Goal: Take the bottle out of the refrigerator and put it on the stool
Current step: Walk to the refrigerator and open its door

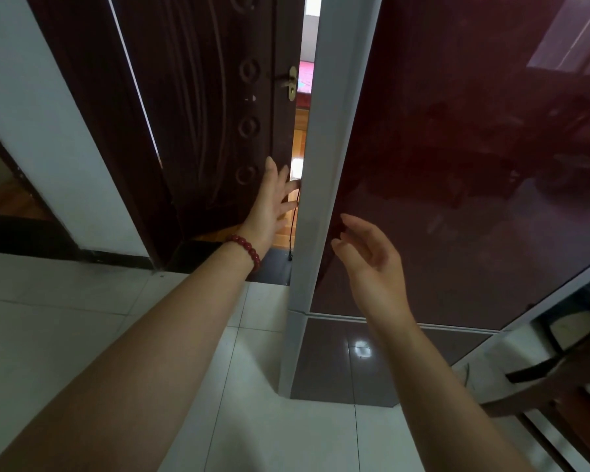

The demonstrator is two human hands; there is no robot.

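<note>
Both my hands hold nothing. My left hand, fingers spread, feels at the pale grey left edge of the tall glossy dark-maroon refrigerator door; my right hand hovers relaxed near its front. The bottle is unseen, presumably inside. Fingertips could slip off that smooth edge, leaving it closed.

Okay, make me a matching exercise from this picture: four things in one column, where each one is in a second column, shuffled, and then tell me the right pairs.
Column one:
1. left hand
2. right hand
3. bead bracelet
4. brass handle

Column two:
A. on the dark wooden door, above both hands
B. held open in front of the refrigerator, at its dark red panel
C. round the left wrist
D. at the refrigerator's grey side edge, fingers spread

Pairs: 1-D, 2-B, 3-C, 4-A
</note>
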